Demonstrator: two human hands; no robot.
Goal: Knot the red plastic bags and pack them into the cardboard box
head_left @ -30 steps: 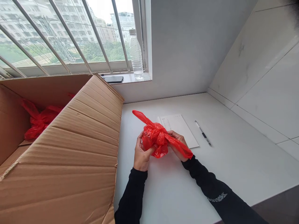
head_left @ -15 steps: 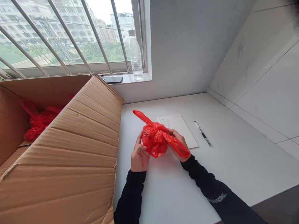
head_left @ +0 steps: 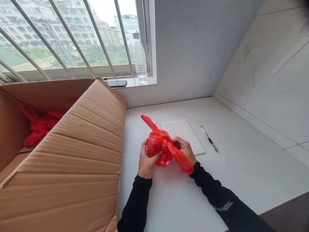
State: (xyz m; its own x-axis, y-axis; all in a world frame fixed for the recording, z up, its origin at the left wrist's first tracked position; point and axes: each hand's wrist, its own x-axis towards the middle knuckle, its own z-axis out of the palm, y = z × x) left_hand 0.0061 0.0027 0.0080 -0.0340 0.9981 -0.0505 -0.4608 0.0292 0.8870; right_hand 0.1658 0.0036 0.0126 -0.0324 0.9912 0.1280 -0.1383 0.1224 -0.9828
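Note:
Between my two hands is a knotted red plastic bag (head_left: 160, 141), rounded with something inside that I cannot make out. Its two handle loops stick out, one to the upper left and one to the lower right. My left hand (head_left: 146, 161) grips the bag's left side, thumb across the front and fingers behind. My right hand (head_left: 184, 148) holds the right side near the knot, with its fingertips bent against the plastic. Behind the bag lies a white paper booklet (head_left: 190, 135) with small print, partly covered by the bag and my right hand.
A large open cardboard box (head_left: 79, 154) stands at the left, with more red plastic bags (head_left: 40, 129) inside. A black-and-clear pen (head_left: 209, 138) lies right of the booklet on the white table (head_left: 241, 167). On the windowsill are a clear water bottle (head_left: 140, 61) and a dark phone (head_left: 117, 83).
The bag has turned and tilted slightly, its lower loop swinging down and left. My left thumb has moved across the bag's front, and my right fingers have curled in more.

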